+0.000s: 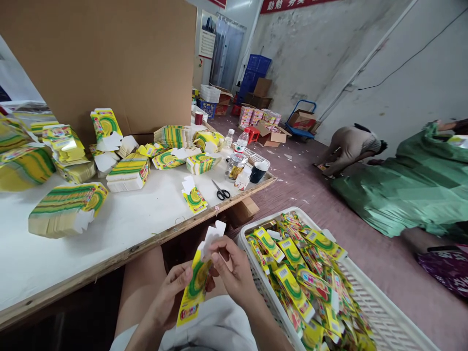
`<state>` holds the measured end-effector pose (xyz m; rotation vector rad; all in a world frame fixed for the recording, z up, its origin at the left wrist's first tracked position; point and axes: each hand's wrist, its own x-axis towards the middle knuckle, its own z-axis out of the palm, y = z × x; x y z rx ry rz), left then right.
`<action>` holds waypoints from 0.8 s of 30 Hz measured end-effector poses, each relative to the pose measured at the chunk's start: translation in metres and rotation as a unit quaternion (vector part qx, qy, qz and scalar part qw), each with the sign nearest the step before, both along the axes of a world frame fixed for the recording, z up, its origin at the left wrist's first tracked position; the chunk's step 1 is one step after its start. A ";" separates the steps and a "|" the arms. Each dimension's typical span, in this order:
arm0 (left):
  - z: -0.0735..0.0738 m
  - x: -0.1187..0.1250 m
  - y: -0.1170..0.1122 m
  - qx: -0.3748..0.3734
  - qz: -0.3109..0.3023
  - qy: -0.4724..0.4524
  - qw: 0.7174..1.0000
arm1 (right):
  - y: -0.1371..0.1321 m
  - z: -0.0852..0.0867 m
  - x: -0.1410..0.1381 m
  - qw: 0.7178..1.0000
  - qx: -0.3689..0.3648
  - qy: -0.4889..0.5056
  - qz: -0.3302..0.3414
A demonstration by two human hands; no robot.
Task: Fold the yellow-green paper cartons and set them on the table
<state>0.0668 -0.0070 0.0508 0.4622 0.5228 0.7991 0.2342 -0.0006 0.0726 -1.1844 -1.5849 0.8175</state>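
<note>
Both my hands hold one flat yellow-and-green carton (194,286) over my lap, below the table edge. My left hand (168,295) grips its lower left side, fingers curled around it. My right hand (231,270) pinches the upper part near the white flaps, fingers closed on it. To the right stands a white plastic crate (380,304) filled with several folded yellow cartons (300,282).
The white table (120,219) carries several stacks of flat cartons (66,207), a single carton (195,197), scissors (221,191), bottles and cups (244,168). A large cardboard sheet (109,63) stands behind. A person (351,146) bends over on the floor beside green sacks (413,190).
</note>
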 end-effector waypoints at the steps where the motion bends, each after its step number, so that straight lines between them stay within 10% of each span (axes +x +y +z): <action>1: -0.001 0.002 0.000 0.007 -0.004 -0.002 1.000 | 0.000 -0.001 0.000 1.000 -0.014 0.027 -0.006; 11: -0.008 0.005 0.004 0.014 0.081 0.072 0.994 | -0.001 0.000 -0.001 0.995 0.066 -0.038 -0.064; 24: -0.008 0.015 0.001 0.188 0.174 0.253 0.933 | -0.008 -0.022 0.000 0.993 -0.072 0.048 -0.074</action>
